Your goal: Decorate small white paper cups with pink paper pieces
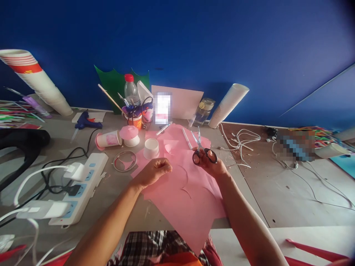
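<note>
Scissors (199, 146) (blades (199, 136) apart), tips toward wall (177, 48)

Left forearm (107, 225), bare, rises from lower left toward the scissors (199, 145); left wrist (136, 185) roughly in line with it. Left hand (156, 171) sits left of the scissors and a little nearer the body, well apart from them. Fingers curled in, thumb tip at the curled index finger; whether anything is pinched, cannot tell.

Right forearm (246, 218), also bare, slants up from lower right to the scissors. Right wrist (222, 175) just beyond the handles. Right hand (213, 165) grips the scissors, digits through the loops.
</note>
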Motion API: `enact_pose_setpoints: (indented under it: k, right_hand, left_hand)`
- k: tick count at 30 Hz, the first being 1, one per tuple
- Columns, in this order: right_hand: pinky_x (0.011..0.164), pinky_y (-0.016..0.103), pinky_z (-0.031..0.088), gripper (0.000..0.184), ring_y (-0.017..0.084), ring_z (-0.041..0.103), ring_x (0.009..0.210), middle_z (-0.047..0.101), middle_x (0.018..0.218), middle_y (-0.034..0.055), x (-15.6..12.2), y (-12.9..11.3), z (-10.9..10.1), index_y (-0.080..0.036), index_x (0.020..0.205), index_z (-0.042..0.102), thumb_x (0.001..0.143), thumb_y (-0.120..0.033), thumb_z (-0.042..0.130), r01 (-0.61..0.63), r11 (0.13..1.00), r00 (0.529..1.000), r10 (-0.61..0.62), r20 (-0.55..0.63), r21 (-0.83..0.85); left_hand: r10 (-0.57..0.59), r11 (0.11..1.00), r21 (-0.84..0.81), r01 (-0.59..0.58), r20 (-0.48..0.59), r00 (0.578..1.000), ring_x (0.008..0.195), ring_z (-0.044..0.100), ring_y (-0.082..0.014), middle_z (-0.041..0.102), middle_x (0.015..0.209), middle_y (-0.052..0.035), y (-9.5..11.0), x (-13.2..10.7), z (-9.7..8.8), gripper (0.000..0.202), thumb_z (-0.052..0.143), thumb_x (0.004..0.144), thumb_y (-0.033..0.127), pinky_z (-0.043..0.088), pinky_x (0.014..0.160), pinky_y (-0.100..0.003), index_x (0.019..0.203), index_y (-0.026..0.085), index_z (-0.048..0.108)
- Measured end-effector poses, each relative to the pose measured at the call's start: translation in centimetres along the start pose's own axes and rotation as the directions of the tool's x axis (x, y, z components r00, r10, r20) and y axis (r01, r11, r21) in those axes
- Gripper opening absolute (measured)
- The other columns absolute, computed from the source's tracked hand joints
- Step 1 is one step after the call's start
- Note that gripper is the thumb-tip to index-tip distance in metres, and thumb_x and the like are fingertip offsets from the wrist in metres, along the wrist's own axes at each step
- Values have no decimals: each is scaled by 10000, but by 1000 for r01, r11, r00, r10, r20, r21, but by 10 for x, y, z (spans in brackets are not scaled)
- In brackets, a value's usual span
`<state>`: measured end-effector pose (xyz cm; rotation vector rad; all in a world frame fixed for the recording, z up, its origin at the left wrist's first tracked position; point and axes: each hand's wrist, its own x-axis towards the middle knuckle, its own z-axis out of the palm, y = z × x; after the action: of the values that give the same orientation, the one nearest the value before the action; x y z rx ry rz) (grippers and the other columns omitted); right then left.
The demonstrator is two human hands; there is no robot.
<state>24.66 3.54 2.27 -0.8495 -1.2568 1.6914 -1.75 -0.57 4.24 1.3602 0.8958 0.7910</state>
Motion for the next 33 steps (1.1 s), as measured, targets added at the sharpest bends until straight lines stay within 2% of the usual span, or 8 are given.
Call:
enact_pose_setpoints:
  k: [5, 7, 10, 12, 17, 23, 29, 33]
  right_hand:
    - [542, 282, 326, 584, 149, 415, 621, 493, 719, 28, 1, 0, 1, -166, 1081, 572, 728, -631, 559, 26, 998, 998, -30, -49, -64]
    - [542, 279, 316, 582, 145, 410, 617, 500, 728, 30, 1, 1, 0, -161, 1086, 570, 732, -623, 566, 42, 997, 997, -45, -58, -59]
    - [537, 275, 292, 577, 137, 394, 601, 506, 728, 29, 1, 2, -1, -158, 1099, 566, 744, -613, 571, 68, 997, 995, -71, -69, -44]
    - [531, 273, 279, 577, 134, 380, 587, 506, 717, 27, 1, 2, -1, -157, 1100, 565, 748, -615, 568, 84, 995, 993, -88, -82, -56]
    - [525, 271, 279, 562, 125, 361, 567, 514, 719, 28, 2, 2, 1, -158, 1090, 568, 761, -613, 559, 115, 989, 987, -124, -107, -88]
    - [515, 269, 286, 533, 117, 361, 548, 530, 715, 24, 5, 4, -4, -167, 1088, 569, 770, -595, 567, 143, 982, 976, -161, -147, -124]
    - [500, 258, 279, 478, 122, 410, 572, 555, 723, 26, 3, 0, -16, -174, 1077, 579, 784, -552, 587, 204, 967, 938, -238, -252, -153]
    - [495, 263, 277, 475, 129, 421, 573, 544, 713, 23, 1, -3, -20, -174, 1064, 583, 783, -557, 583, 216, 960, 910, -264, -319, -178]
  left_hand:
    - [108, 954, 288, -87, -60, 992, 669, 500, -141, 578, 722, -16, -11, 3, 17, 191, 547, 828, 352, 390, 637, -240, 758, 190, 620]
    - [194, 873, 455, -178, 11, 981, 746, 538, -166, 609, 806, -44, -16, 4, 21, 141, 555, 823, 307, 418, 700, -268, 828, 198, 644]
    - [301, 682, 652, -333, 165, 939, 897, 549, -218, 630, 938, -88, -23, 6, 26, 147, 572, 815, 264, 413, 836, -345, 914, 209, 666]
    - [318, 607, 692, -390, 238, 918, 959, 548, -234, 628, 1029, -99, -27, 6, 28, 193, 579, 817, 263, 401, 894, -380, 986, 222, 662]
    - [335, 523, 703, -483, 351, 874, 1114, 511, -268, 572, 1195, -112, -28, 3, 34, 356, 630, 794, 388, 337, 1016, -446, 1122, 249, 630]
    - [243, 423, 718, -553, 497, 833, 1263, 393, -330, 511, 1291, -86, -24, -1, 39, 459, 695, 729, 452, 222, 1080, -535, 1164, 329, 616]
    - [204, 414, 784, -462, 414, 887, 1230, 431, -300, 548, 1232, -96, -22, 1, 36, 306, 656, 793, 356, 246, 1075, -542, 1074, 238, 633]
    - [274, 386, 837, -388, 297, 915, 1197, 463, -275, 567, 1215, -99, -27, 3, 31, 166, 619, 821, 272, 251, 1090, -531, 968, 196, 643]
